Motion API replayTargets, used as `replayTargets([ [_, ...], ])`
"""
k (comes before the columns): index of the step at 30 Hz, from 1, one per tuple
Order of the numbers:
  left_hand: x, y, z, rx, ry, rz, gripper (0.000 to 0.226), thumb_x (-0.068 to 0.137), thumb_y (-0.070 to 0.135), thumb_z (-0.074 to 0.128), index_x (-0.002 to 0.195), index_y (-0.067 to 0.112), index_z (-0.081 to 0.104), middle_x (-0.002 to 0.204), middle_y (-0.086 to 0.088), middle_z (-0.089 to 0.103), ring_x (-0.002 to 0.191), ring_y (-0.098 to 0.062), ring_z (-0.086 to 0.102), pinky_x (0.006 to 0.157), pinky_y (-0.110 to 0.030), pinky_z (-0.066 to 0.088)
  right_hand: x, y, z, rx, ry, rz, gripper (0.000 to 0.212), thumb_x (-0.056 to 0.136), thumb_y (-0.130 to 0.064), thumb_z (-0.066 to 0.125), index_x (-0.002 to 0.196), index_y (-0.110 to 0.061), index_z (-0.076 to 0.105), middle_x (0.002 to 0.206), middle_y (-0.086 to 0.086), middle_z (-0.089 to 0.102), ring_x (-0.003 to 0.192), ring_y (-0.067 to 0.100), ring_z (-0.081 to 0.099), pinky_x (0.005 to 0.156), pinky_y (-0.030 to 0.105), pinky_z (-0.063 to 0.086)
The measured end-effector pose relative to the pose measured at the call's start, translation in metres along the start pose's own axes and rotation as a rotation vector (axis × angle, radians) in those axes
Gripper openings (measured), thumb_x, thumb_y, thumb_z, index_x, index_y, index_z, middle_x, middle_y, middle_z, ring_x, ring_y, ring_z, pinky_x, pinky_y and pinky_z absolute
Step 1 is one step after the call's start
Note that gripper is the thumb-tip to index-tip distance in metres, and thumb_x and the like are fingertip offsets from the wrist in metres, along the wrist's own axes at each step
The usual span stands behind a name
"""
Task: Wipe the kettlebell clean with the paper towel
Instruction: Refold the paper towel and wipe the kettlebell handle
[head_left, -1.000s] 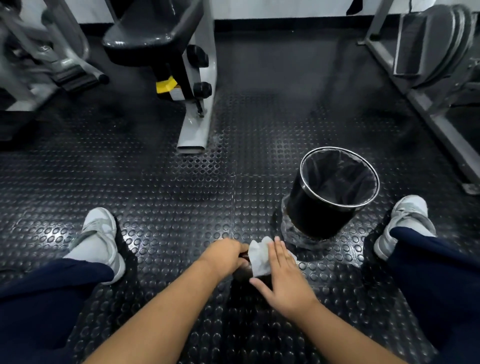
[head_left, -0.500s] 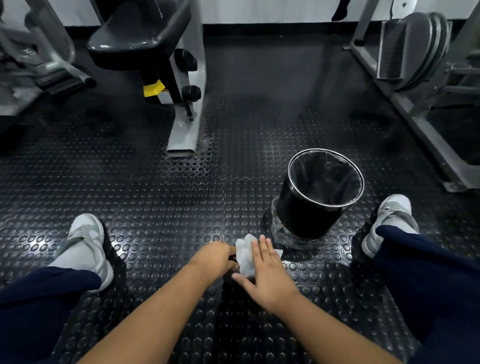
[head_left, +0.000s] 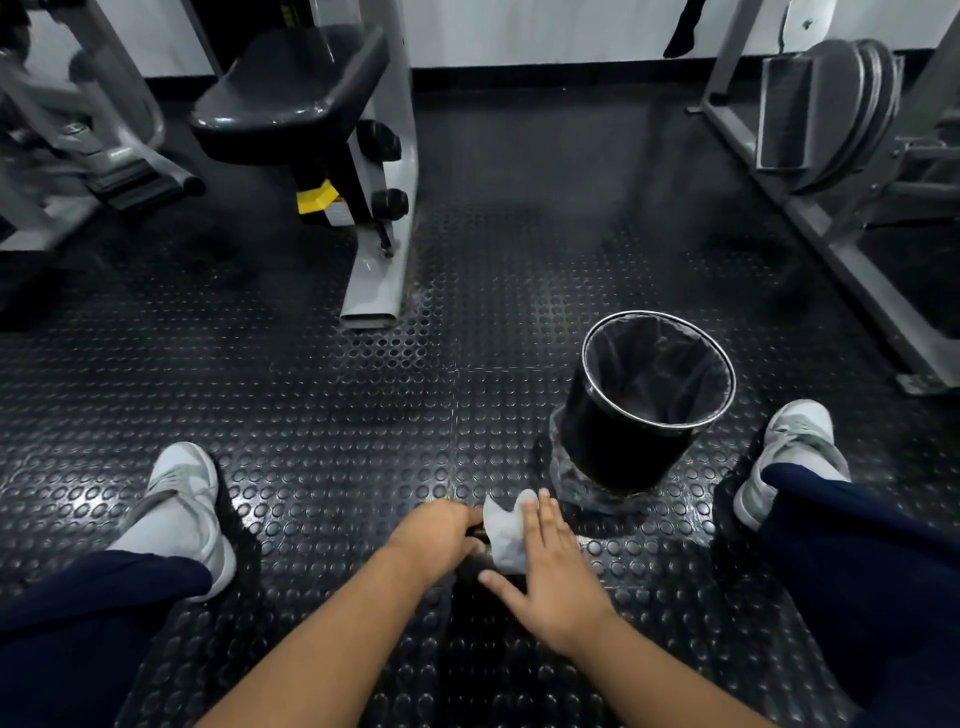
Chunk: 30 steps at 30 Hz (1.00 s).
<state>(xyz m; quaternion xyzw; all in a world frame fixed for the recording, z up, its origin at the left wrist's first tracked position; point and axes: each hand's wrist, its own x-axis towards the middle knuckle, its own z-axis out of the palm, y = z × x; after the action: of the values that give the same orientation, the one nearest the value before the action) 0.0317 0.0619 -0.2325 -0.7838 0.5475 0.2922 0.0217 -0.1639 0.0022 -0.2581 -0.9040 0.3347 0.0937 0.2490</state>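
- The kettlebell stood on the studded rubber floor between the person's legs, almost fully hidden under the two hands; only a small dark part of it showed between them.
- The left hand was closed into a fist, the fingers curled around what seemed to be the handle, so it steadied the weight.
- The right hand lay flat and open, fingers stretched and the thumb spread out, and it pressed the white paper towel against the side of the kettlebell. It did not pinch the towel; it only held it down with the palm and fingers.
- Because the towel was only pressed and not gripped, it could slide away or bunch up under the palm, and then the bare skin would rub the metal instead.
- The paper looked thin and crumpled, so in my judgement it could tear on a rough edge and leave small pieces behind.
- If the left hand relaxed, the weight could tip or roll on the bumpy floor, maybe toward the bin, which stood near, just beyond the right hand.
- The underside and the far side could not be seen, so these places could easily be missed.
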Motion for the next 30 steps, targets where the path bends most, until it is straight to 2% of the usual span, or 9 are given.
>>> replayTargets([
  [4,-0.002,-0.002,0.001,-0.011,0.005,0.001,0.015,0.096,0.029,0.06,0.11,0.027,0.067,0.095,-0.002,0.075,0.086,-0.025,0.07,0.08,-0.036,0.059,-0.013,-0.008,0.002,-0.051,-0.014,-0.091,0.112,0.089,-0.092,0.014,0.155,-0.016,-0.035,0.163,0.001,-0.043,0.149,0.014,-0.041,0.129,0.039,-0.01],
  [7,-0.001,-0.004,0.0,-0.012,0.002,0.006,0.021,0.093,0.031,0.062,0.114,0.032,0.067,0.098,0.0,0.075,0.09,-0.025,0.071,0.084,-0.038,0.06,-0.026,0.004,0.005,-0.101,-0.032,-0.08,0.109,0.09,-0.091,0.01,0.153,-0.015,-0.038,0.16,0.002,-0.046,0.146,0.012,-0.044,0.129,0.038,-0.012],
  [10,-0.002,-0.003,-0.001,-0.027,0.004,0.027,0.021,0.092,0.032,0.066,0.114,0.032,0.068,0.1,0.001,0.076,0.093,-0.023,0.07,0.086,-0.037,0.059,-0.015,0.0,0.002,-0.039,0.011,-0.032,0.109,0.09,-0.091,0.015,0.156,-0.018,-0.033,0.163,0.0,-0.042,0.148,0.01,-0.041,0.128,0.034,-0.013],
  [14,0.0,-0.004,0.003,-0.007,0.031,0.019,0.013,0.097,0.026,0.061,0.108,0.026,0.069,0.094,0.0,0.075,0.083,-0.021,0.07,0.08,-0.037,0.06,-0.001,-0.023,0.002,-0.085,0.0,-0.121,0.109,0.09,-0.091,0.013,0.159,-0.016,-0.027,0.166,0.001,-0.037,0.15,0.013,-0.039,0.127,0.037,-0.016],
  [18,0.0,-0.006,0.004,-0.006,0.033,0.022,0.005,0.096,0.024,0.061,0.098,0.027,0.064,0.093,-0.002,0.074,0.085,-0.024,0.07,0.075,-0.032,0.055,-0.015,-0.013,0.001,-0.1,-0.029,-0.156,0.107,0.092,-0.09,0.013,0.156,-0.018,-0.032,0.163,0.001,-0.042,0.148,0.012,-0.042,0.126,0.037,-0.018],
  [20,-0.001,-0.007,0.005,-0.037,0.034,0.027,0.011,0.096,0.03,0.063,0.106,0.029,0.067,0.097,-0.001,0.075,0.089,-0.024,0.07,0.077,-0.03,0.054,-0.018,-0.003,0.001,-0.098,-0.023,-0.099,0.106,0.091,-0.09,0.011,0.155,-0.019,-0.034,0.163,0.0,-0.042,0.148,0.012,-0.041,0.127,0.036,-0.016],
  [23,0.001,-0.007,0.004,-0.045,0.016,0.038,0.027,0.094,0.033,0.067,0.121,0.034,0.067,0.105,-0.001,0.076,0.097,-0.024,0.07,0.087,-0.034,0.057,-0.008,-0.002,-0.002,-0.062,-0.005,-0.013,0.11,0.089,-0.091,0.014,0.158,-0.017,-0.03,0.164,0.0,-0.038,0.151,0.014,-0.035,0.13,0.038,-0.007],
  [27,0.002,-0.009,0.005,-0.031,0.024,0.041,0.02,0.095,0.029,0.061,0.115,0.033,0.065,0.097,-0.001,0.075,0.089,-0.025,0.07,0.082,-0.036,0.059,0.0,-0.027,-0.003,-0.088,-0.012,-0.091,0.112,0.088,-0.093,0.012,0.16,-0.014,-0.024,0.165,0.002,-0.036,0.152,0.017,-0.035,0.129,0.041,-0.01],
  [30,0.001,-0.009,0.006,-0.002,0.034,0.034,0.018,0.096,0.025,0.058,0.112,0.028,0.064,0.095,-0.002,0.073,0.088,-0.026,0.069,0.077,-0.033,0.056,-0.011,-0.02,0.001,-0.093,-0.012,-0.151,0.11,0.09,-0.091,0.015,0.16,-0.015,-0.022,0.166,0.003,-0.035,0.151,0.017,-0.036,0.127,0.039,-0.015],
])
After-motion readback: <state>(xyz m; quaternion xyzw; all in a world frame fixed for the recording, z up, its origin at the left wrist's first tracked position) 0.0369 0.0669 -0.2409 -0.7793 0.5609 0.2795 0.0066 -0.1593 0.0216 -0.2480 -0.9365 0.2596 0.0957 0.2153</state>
